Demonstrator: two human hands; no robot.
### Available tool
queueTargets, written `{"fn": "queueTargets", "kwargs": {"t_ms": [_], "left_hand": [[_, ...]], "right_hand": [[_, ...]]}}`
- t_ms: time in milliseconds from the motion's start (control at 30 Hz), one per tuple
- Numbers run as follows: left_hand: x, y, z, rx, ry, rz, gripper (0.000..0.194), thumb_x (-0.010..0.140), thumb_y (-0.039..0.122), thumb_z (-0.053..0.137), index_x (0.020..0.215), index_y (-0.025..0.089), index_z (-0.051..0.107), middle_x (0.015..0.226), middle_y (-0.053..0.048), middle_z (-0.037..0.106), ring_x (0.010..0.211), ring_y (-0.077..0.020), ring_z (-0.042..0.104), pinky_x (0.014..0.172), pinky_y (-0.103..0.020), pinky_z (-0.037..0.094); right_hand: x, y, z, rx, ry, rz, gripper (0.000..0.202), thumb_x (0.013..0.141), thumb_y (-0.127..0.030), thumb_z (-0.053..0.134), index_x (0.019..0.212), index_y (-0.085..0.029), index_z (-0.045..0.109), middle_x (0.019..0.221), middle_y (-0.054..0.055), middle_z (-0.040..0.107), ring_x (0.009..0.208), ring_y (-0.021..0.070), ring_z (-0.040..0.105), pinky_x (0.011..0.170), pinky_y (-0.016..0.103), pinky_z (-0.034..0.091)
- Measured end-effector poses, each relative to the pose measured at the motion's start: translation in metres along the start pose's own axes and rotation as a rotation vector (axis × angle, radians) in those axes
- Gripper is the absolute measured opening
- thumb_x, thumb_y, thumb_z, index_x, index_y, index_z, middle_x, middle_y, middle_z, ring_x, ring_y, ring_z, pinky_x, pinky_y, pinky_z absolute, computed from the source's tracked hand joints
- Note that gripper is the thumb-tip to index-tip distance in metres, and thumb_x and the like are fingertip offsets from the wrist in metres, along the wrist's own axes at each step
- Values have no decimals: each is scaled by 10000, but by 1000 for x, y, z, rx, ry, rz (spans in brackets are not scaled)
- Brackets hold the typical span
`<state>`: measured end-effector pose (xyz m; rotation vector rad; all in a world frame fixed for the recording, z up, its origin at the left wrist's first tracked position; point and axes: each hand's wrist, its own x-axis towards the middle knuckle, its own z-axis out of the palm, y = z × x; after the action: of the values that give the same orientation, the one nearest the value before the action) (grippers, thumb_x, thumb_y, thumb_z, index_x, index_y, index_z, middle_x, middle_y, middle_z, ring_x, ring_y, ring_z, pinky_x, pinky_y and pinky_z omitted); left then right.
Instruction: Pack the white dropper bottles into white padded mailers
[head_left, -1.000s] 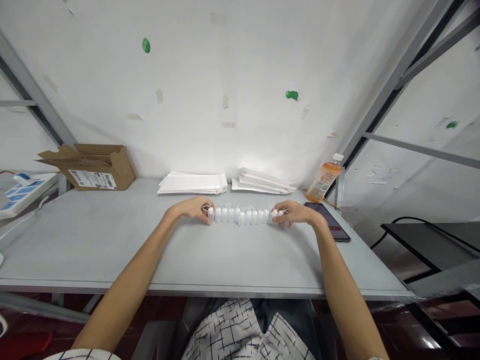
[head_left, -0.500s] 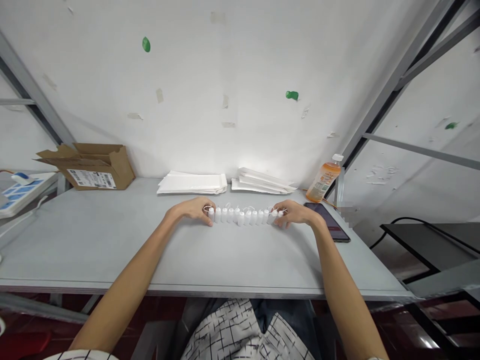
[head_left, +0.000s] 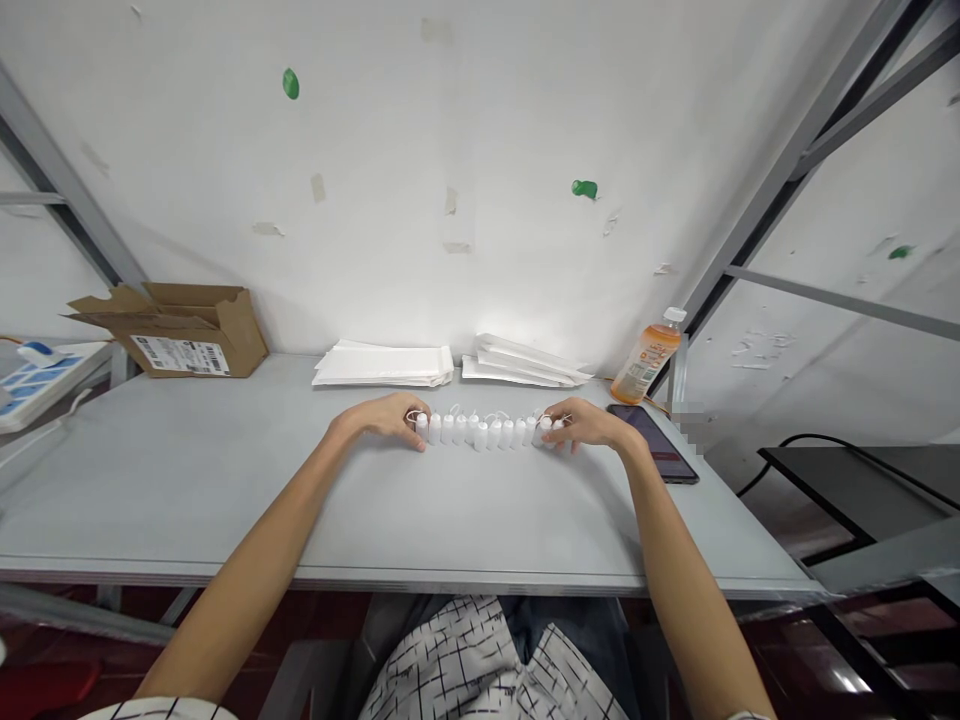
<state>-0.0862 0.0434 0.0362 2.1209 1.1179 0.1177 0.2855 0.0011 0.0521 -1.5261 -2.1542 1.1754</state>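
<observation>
Several small white bottles [head_left: 481, 434] with thin white loops on top stand side by side in a row on the grey table. At the row's left end, my left hand [head_left: 396, 418] has its thumb and fingers around the outermost bottle [head_left: 421, 428]. My right hand [head_left: 577, 424] is at the other end, its fingers and thumb closed on the last white bottles, which they partly cover.
Two stacks of white envelopes [head_left: 382, 365] [head_left: 521, 362] lie along the wall. An open cardboard box [head_left: 180, 335] stands at the back left, near a power strip [head_left: 49, 378]. An orange drink bottle [head_left: 646, 360] and a dark tablet [head_left: 654, 443] are on the right.
The bottles at the right end have shifted slightly left and now stand more upright, with my right hand moving along. My left hand stays at its end of the row.
</observation>
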Motion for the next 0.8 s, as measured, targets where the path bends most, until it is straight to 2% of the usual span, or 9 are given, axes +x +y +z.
{"fn": "queueTargets", "kwargs": {"t_ms": [267, 467, 800], "left_hand": [[0, 1, 0, 2, 1, 14, 380, 590, 482, 808, 802, 201, 665, 743, 21, 559, 661, -144, 464, 589, -256, 290], [-3, 6, -2, -9, -22, 47, 360, 607, 478, 802, 765, 197, 643, 700, 29, 509, 644, -136, 428, 585, -260, 271], [-3, 4, -3, -21, -37, 48, 380, 612, 489, 808, 821, 199, 679, 716, 19, 557, 656, -148, 480, 583, -263, 281]], "right_hand": [[0, 0, 0, -42, 38, 14, 216, 699, -320, 719, 823, -144, 699, 770, 52, 654, 641, 168, 647, 462, 228, 514], [0, -5, 2, -79, 37, 9, 184, 705, -312, 719, 792, -152, 693, 730, 42, 648, 626, 163, 631, 434, 217, 484], [-1, -6, 3, -85, 21, 18, 192, 711, -317, 720, 807, -157, 675, 738, 38, 647, 651, 168, 633, 455, 224, 497]]}}
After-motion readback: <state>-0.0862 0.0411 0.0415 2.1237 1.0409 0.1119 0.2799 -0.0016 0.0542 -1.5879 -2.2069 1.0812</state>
